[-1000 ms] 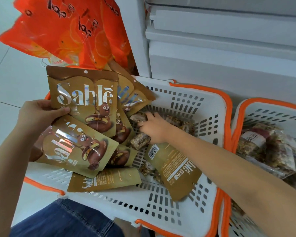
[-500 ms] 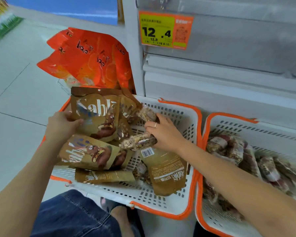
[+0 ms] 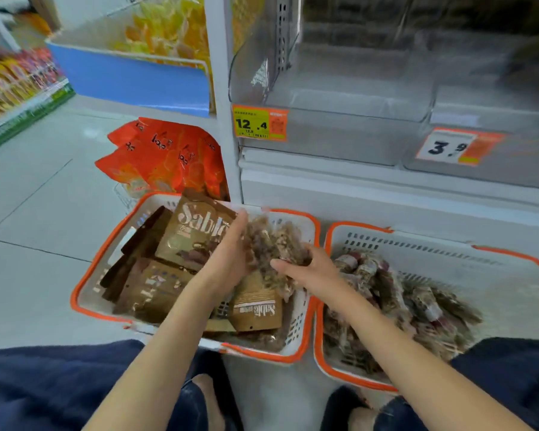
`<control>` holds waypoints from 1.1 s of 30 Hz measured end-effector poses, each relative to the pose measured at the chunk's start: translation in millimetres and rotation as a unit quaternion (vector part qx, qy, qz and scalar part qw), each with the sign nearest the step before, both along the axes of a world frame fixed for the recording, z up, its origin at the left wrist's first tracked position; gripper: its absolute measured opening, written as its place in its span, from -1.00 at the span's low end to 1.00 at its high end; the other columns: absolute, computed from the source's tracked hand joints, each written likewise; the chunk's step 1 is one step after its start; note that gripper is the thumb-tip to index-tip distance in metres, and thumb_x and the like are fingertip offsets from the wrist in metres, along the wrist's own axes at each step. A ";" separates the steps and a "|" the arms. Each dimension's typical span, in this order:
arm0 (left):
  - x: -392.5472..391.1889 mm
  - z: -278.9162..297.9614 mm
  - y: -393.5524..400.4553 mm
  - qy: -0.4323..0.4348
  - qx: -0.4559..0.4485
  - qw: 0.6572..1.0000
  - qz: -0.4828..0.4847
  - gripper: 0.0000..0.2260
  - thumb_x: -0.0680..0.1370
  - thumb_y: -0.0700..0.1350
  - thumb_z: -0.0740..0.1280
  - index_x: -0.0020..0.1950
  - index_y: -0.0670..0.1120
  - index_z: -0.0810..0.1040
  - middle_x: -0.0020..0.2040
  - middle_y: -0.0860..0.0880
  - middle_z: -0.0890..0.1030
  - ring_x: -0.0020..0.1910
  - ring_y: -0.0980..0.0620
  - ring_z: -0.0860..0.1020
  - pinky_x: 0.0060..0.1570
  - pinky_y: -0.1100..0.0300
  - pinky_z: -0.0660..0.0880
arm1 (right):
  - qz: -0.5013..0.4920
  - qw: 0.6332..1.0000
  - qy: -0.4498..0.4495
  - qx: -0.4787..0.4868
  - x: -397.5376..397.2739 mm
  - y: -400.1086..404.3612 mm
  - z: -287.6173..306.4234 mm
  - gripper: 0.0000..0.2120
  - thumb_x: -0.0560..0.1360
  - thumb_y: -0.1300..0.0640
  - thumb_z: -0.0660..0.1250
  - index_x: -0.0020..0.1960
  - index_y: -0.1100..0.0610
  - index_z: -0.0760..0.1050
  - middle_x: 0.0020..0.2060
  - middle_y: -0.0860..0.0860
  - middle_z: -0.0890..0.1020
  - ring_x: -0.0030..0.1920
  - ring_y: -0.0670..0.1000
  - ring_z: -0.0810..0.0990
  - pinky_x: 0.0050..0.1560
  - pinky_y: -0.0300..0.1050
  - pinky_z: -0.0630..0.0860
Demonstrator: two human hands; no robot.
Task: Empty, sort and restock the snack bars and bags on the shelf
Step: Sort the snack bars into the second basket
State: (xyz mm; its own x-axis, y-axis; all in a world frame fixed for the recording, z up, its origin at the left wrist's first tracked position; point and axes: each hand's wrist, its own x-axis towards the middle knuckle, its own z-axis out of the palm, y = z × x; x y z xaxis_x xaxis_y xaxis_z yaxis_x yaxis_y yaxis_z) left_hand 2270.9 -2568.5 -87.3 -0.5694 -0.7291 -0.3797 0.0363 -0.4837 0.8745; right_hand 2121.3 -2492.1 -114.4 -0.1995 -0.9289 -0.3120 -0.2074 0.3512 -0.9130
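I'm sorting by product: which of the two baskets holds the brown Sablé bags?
The left basket, where both hands work; brown Sablé bags fill it. The right basket holds only clear-wrapped snack bars.

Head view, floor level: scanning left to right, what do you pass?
Orange snack bags → left basket with brown Sablé pouches → left hand → clear-wrapped snack bars held in both hands → right hand → right basket of snack bars.
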 end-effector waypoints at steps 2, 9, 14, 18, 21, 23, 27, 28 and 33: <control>-9.9 -5.3 21.5 -0.009 0.031 0.999 -0.037 -0.48 0.48 0.29 0.18 0.31 0.00 0.46 0.21 -0.07 0.59 0.12 -0.03 0.59 0.01 0.05 0.53 | -0.061 0.994 -0.087 0.006 -9.9 20.5 4.0 -0.70 0.40 -0.02 0.48 0.09 -0.06 0.51 -0.10 -0.20 0.63 -0.03 -0.17 0.60 -0.08 -0.32 0.50; -96.0 -43.0 84.8 -0.042 0.053 0.988 -0.137 -0.44 0.43 0.28 0.36 0.36 0.06 0.43 0.29 0.00 0.53 0.28 -0.07 0.49 0.08 0.13 0.55 | -0.218 0.974 -0.054 -0.011 -68.6 75.4 4.3 -0.69 0.35 -0.13 0.48 0.03 -0.06 0.57 -0.05 -0.08 0.69 -0.03 -0.08 0.64 0.03 -0.09 0.58; -120.7 -68.1 99.5 -0.207 -0.219 0.944 -0.137 -0.76 0.63 -0.11 0.18 0.27 -0.06 0.52 0.08 0.07 0.55 0.12 0.10 0.50 0.07 0.34 0.41 | -0.229 0.966 0.080 0.085 -108.4 93.7 -30.2 -0.28 0.37 -0.13 0.48 0.43 0.02 0.29 0.31 -0.01 0.46 0.33 0.10 0.44 0.20 -0.06 0.42; -80.8 -87.5 78.9 -0.330 -0.325 0.886 -0.025 -0.82 0.58 -0.22 0.22 0.05 -0.01 0.57 -0.04 0.07 0.60 -0.03 0.08 0.55 -0.08 0.25 0.45 | -0.099 0.909 0.382 0.133 -104.1 85.4 -70.3 -0.28 0.49 -0.27 0.21 0.52 -0.23 -0.08 0.55 -0.10 -0.15 0.52 0.26 -0.18 0.41 0.43 -0.03; -40.0 -117.2 51.5 -0.436 -0.279 0.855 0.017 -0.85 0.55 -0.25 0.23 0.02 -0.09 0.56 -0.03 -0.03 0.62 -0.01 -0.03 0.56 -0.06 0.18 0.44 | 0.064 0.877 0.471 0.065 -87.8 65.9 -84.1 -0.45 0.57 -0.24 0.09 0.50 -0.31 -0.03 0.55 -0.10 -0.16 0.52 0.10 -0.34 0.38 0.48 -0.18; -16.8 -138.1 33.1 -0.497 -0.240 0.833 -0.031 -0.80 0.52 -0.24 0.25 0.11 -0.11 0.53 0.07 -0.09 0.61 0.08 -0.10 0.55 0.02 0.10 0.48 | 0.108 0.876 0.461 0.091 -87.9 62.9 -102.5 -0.48 0.57 -0.27 0.05 0.48 -0.36 -0.04 0.55 -0.13 -0.16 0.53 0.06 -0.31 0.39 0.46 -0.20; -13.1 -162.0 18.7 -0.559 -0.258 0.764 -0.194 -0.54 0.43 0.05 0.40 0.27 -0.07 0.42 0.21 -0.10 0.49 0.18 -0.12 0.47 0.14 0.01 0.47 | -0.014 0.863 0.475 0.170 -89.9 71.7 -119.1 -0.49 0.53 -0.27 0.11 0.46 -0.28 0.15 0.56 -0.06 -0.13 0.53 0.18 -0.25 0.40 0.43 -0.21; -19.3 -167.4 17.6 -0.575 -0.275 0.737 -0.223 -0.47 0.40 0.13 0.40 0.29 -0.06 0.39 0.24 -0.11 0.46 0.22 -0.12 0.44 0.16 -0.01 0.46 | -0.052 0.857 0.486 0.165 -88.1 70.9 -119.0 -0.51 0.52 -0.20 0.16 0.44 -0.22 0.24 0.56 -0.02 -0.09 0.53 0.20 -0.23 0.39 0.44 -0.20; -44.3 -196.8 14.9 -0.667 -0.308 0.590 -0.334 -0.22 0.39 0.32 0.33 0.45 -0.10 0.22 0.39 -0.14 0.33 0.31 -0.14 0.38 0.16 -0.02 0.43 | -0.163 0.853 0.495 0.030 -79.1 49.0 -112.9 -0.55 0.43 0.02 0.21 0.31 -0.01 0.45 0.54 0.08 0.12 0.52 0.29 0.00 0.40 0.45 -0.13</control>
State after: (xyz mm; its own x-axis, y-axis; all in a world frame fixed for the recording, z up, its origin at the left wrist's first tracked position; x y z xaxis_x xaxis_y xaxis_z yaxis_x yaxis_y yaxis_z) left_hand 2226.5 -2553.6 -284.1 -0.3009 -0.7451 -0.5952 -0.9028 0.4237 -0.0740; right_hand 2042.2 -2443.1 -227.4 -0.6379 -0.7617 0.1136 -0.7481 0.5778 -0.3263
